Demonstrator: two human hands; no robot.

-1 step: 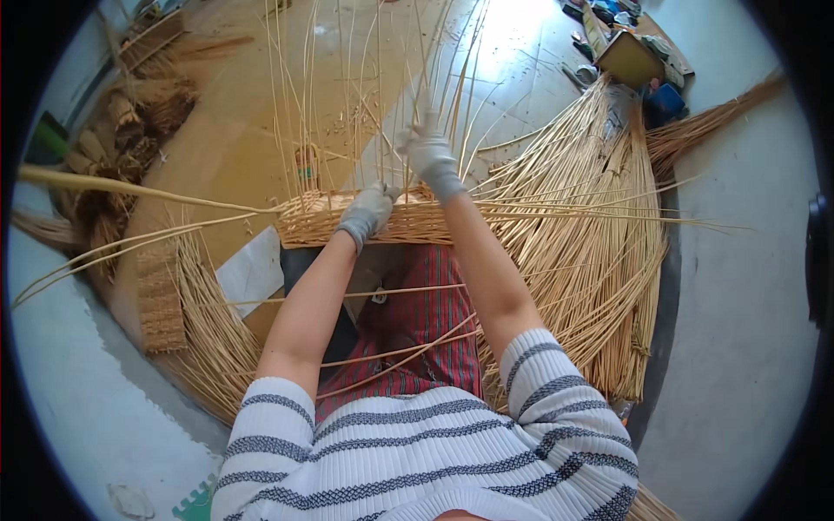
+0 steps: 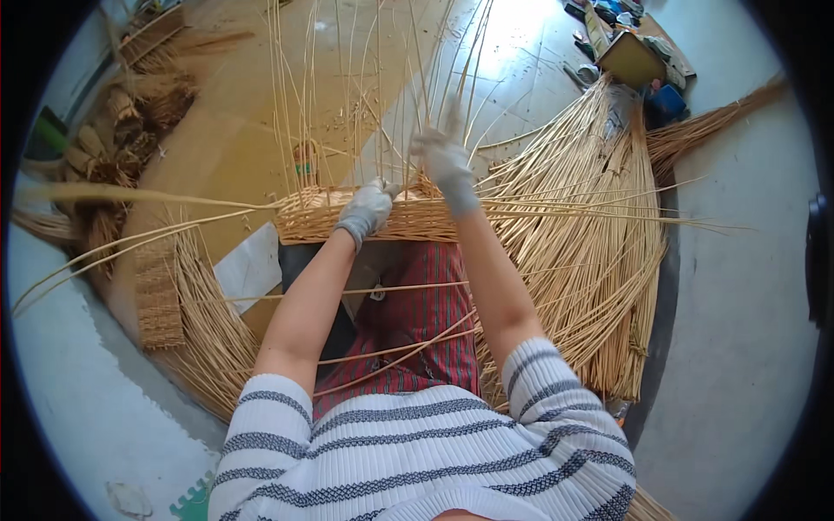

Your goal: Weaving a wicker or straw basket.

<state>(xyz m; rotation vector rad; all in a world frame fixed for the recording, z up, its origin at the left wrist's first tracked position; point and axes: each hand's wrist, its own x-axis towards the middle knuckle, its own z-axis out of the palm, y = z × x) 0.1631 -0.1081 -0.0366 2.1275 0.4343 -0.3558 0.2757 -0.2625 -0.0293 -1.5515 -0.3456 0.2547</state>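
Note:
A partly woven wicker basket (image 2: 300, 227) rests on a dark support in front of my lap, with tall upright rods (image 2: 380, 104) rising from its edge. My left hand (image 2: 368, 207), in a pale work glove, is closed on the basket's top edge near the middle. Above the right part of the basket I hold up my gloved right hand (image 2: 445, 165), its fingers closed. A blurred greyish upright shape juts from that hand; its kind cannot be made out. Long loose weavers (image 2: 174, 197) stretch out from the basket's left end, and thinner ones (image 2: 608, 214) trail off its right.
A large heap of peeled willow rods (image 2: 591, 278) fans out at my right. Darker bundles (image 2: 109, 174) and a woven strip (image 2: 160, 300) lie at the left, near a white sheet (image 2: 249, 265). Rods (image 2: 408, 288) cross my lap. A box (image 2: 632, 59) stands far right.
My right hand has shifted a little to the right and is slightly more blurred. The left hand stays on the basket edge. The weavers at the far left have moved slightly down.

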